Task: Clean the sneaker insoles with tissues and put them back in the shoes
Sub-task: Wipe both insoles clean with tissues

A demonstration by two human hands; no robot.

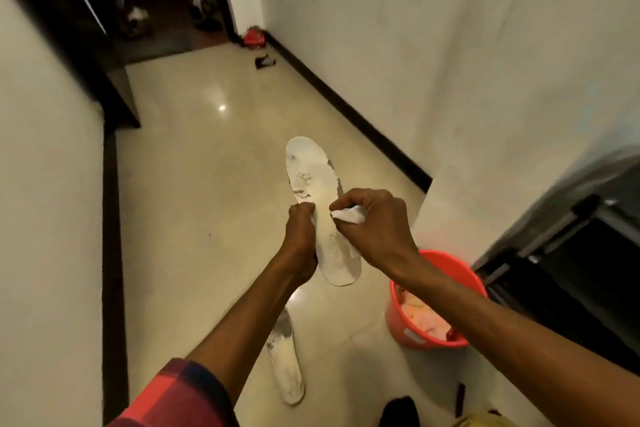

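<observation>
head view: left hand (pixel 302 230) clenched on edge of raised insole (pixel 317 204), hiding part of its rim. right hand (pixel 372 218) pinches crumpled tissue (pixel 348 215) against insole middle; print on heel unreadable. 2 insoles total: second insole (pixel 285 366) lies on floor (pixel 194 184), top end hidden behind left forearm. 1 orange bucket (pixel 412 322) partly covered by right arm, contents unclear. shoes not identifiable.

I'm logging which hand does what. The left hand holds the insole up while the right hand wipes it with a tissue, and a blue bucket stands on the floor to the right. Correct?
Not quite: the bucket is red-orange, not blue, as the head view shows. The rest stands: the left hand holds the insole and the right hand wipes with the tissue.
</observation>
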